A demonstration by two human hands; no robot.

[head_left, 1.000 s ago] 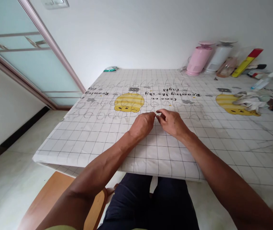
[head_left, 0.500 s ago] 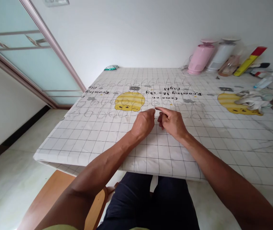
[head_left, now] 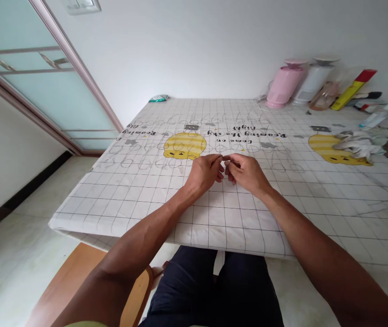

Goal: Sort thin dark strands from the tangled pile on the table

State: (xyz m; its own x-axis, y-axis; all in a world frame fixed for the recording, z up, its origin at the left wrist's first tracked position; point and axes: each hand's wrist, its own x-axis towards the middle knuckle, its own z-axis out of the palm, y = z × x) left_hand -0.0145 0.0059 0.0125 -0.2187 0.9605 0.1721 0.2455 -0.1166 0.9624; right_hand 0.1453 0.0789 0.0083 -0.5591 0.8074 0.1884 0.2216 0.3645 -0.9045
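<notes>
Above the checked tablecloth (head_left: 153, 195), my left hand (head_left: 204, 172) is closed in a pinch, thumb and index fingertip together. My right hand (head_left: 247, 173) faces it with bent fingers, its index tip close to or touching the left fingertips. Whatever lies between the tips, if anything, is too small to make out. Thin grey looping lines (head_left: 139, 159) run in rows over the cloth beyond the hands; I cannot tell whether they are drawn on it or lie on it. A printed yellow striped bear balloon (head_left: 184, 144) shows just past my left hand.
At the back right stand a pink cylindrical device (head_left: 284, 86), a white one (head_left: 312, 84), a glass bottle (head_left: 325, 95) and a yellow-red box (head_left: 353, 91). A crumpled whitish cloth (head_left: 360, 144) lies at right. A green packet (head_left: 159, 98) sits at the far left corner. A wooden chair (head_left: 74, 281) stands below left.
My right index finger, stretched out before, has bent in towards its thumb. The left hand's lower fingers have loosened and show more. Both hands stay in nearly the same place.
</notes>
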